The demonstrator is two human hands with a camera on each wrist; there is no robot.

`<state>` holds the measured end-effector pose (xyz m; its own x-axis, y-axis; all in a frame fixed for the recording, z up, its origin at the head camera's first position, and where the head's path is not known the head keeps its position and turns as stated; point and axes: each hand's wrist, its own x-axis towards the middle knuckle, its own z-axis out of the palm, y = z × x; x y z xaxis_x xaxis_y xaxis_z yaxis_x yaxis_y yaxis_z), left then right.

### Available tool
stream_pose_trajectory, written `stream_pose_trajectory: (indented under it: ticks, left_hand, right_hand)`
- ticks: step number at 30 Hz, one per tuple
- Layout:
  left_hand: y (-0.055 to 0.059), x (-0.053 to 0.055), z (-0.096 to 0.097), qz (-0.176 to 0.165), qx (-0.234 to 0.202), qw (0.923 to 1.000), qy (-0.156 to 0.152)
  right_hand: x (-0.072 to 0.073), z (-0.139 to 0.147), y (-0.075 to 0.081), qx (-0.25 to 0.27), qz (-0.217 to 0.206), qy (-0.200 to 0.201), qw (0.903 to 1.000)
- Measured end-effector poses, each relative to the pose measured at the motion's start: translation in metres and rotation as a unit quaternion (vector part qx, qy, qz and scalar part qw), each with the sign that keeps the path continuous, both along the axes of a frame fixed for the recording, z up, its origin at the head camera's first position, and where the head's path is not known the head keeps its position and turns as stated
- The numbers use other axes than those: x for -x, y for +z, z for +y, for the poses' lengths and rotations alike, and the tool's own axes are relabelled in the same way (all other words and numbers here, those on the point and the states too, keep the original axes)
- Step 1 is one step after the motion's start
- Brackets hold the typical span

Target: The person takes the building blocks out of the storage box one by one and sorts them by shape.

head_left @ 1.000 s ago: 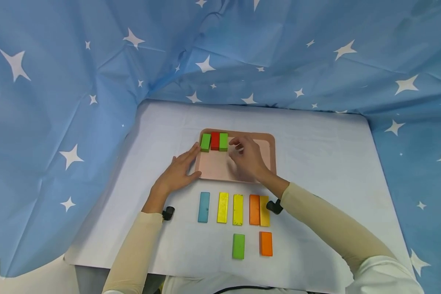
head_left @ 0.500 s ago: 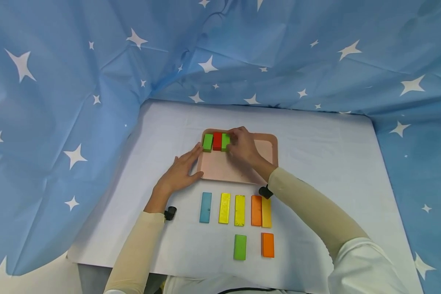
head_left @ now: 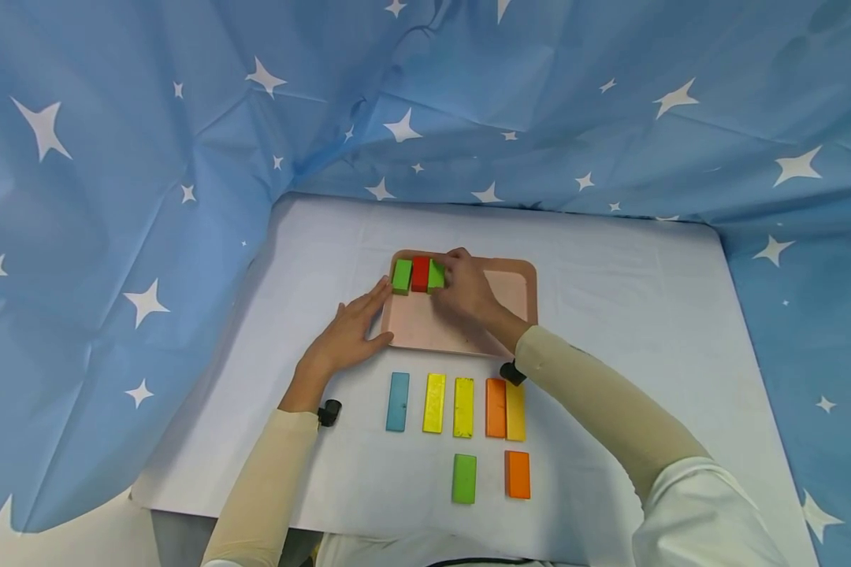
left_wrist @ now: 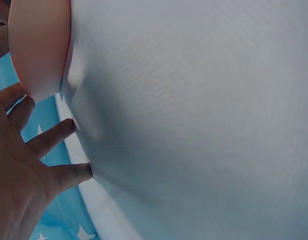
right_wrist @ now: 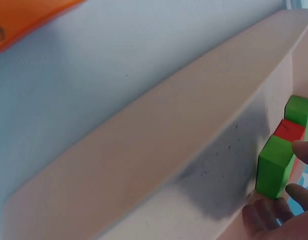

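In the head view, a shallow pinkish tray (head_left: 425,331) has two green blocks and a red block (head_left: 421,274) standing in a row at its far left. My right hand (head_left: 468,291) reaches over the tray, its thumb and fingers around the right-hand green block (head_left: 436,276). The right wrist view shows the fingertips close about that green block (right_wrist: 274,167), which stands beside the red one. Fingers spread, my left hand (head_left: 343,335) rests against the tray's left edge, with the outer green block (head_left: 401,277) just past its fingertips.
Nearer the body lie a blue block (head_left: 397,402), two yellow blocks (head_left: 434,403), an orange block (head_left: 496,408) touching an amber block (head_left: 515,413), then a green block (head_left: 464,479) and another orange block (head_left: 518,475). A starry blue cloth (head_left: 510,102) hangs behind the white table (head_left: 610,315).
My right hand has moved left from the tray's middle onto the right-hand green block. The left hand stays at the tray's edge.
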<state>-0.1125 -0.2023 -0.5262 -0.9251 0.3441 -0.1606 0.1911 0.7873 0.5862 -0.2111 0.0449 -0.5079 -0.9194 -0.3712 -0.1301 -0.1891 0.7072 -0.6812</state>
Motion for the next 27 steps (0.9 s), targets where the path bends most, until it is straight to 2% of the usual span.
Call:
stream_pose_trajectory:
  ticks: [10, 27]
  left_hand:
    - [-0.0021, -0.0007, 0.0000, -0.004, -0.003, 1.0000, 0.000]
    - [-0.0040, 0.0009, -0.0013, -0.003, -0.004, 1.0000, 0.003]
  right_hand:
    - [-0.0059, -0.0057, -0.0029, -0.016, 0.019, -0.009, 0.9996]
    - [-0.0069, -0.0055, -0.0055, 0.010, 0.015, -0.031, 0.9994]
